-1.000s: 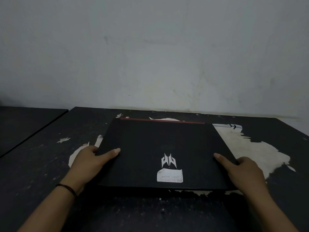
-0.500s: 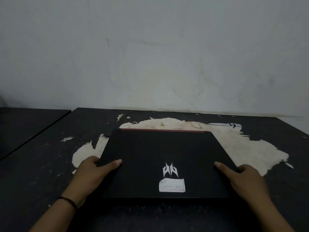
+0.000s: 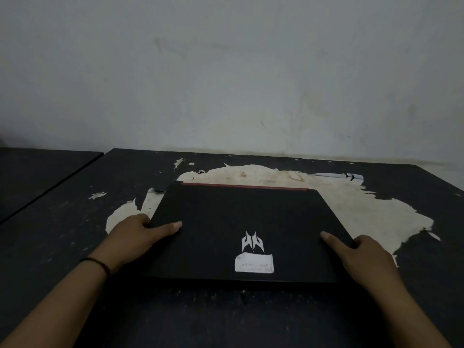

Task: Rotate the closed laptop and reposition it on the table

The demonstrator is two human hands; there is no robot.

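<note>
Black and closed, one laptop [image 3: 241, 229] is gripped at its two side edges by two hands: the left hand [image 3: 136, 233] with thumb laid on the lid, fingers curled under the edge, and the right hand [image 3: 361, 254] likewise. One black wristband [image 3: 96, 263] is worn on the left wrist. The laptop lies on the peeling table [image 3: 376, 212], its one red strip [image 3: 243, 186] toward the wall [image 3: 226, 71].

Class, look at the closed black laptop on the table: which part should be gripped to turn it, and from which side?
Grip the laptop by its two short side edges, one from each side, as the left hand and right hand do. It lies flat, wide and thin, so opposite edges likely give the best turning control.
</note>
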